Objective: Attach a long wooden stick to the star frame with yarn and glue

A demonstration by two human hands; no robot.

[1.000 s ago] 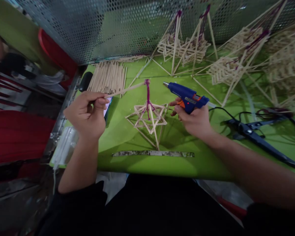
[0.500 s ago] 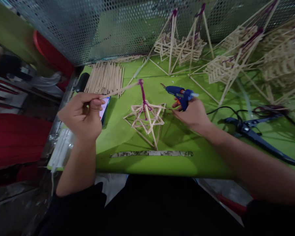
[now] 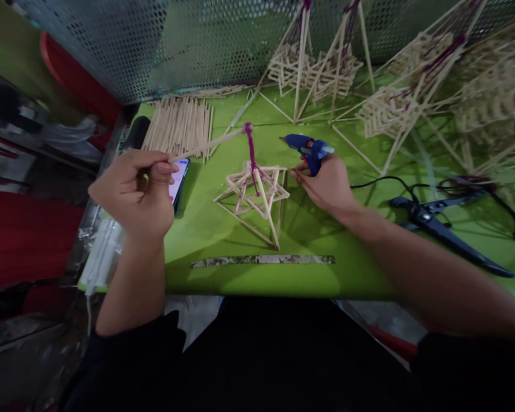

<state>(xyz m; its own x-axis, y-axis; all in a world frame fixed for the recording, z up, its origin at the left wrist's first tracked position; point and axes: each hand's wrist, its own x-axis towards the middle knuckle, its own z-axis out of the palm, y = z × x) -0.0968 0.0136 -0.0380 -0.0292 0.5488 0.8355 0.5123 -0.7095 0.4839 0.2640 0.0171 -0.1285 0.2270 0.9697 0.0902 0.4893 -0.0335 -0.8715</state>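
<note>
The green tabletop (image 3: 360,280) holds everything here. Big stick frames (image 3: 388,117) with purple string crowd its far right part. Black cutters (image 3: 446,232) lie open by the right edge, with a black cord close by. A pile of sticks (image 3: 178,129) lies near the far left corner. The little star frame (image 3: 264,186) stands in the middle, between the two hands (it looks like a star on pointy legs). A long speckled strip (image 3: 261,260) lies flat by the near edge, just in front of it. The left hand (image 3: 137,194) is up by the left side, thumb and finger pinched closed on one end of a stick. The right hand (image 3: 328,183) curls its fingers around the blue glue gun (image 3: 311,153), whose tip points left. A phone (image 3: 179,183) lies lit up beside the left hand. The thin stick (image 3: 210,145) reaches to the top of the purple string (image 3: 252,151) above the star frame.
</note>
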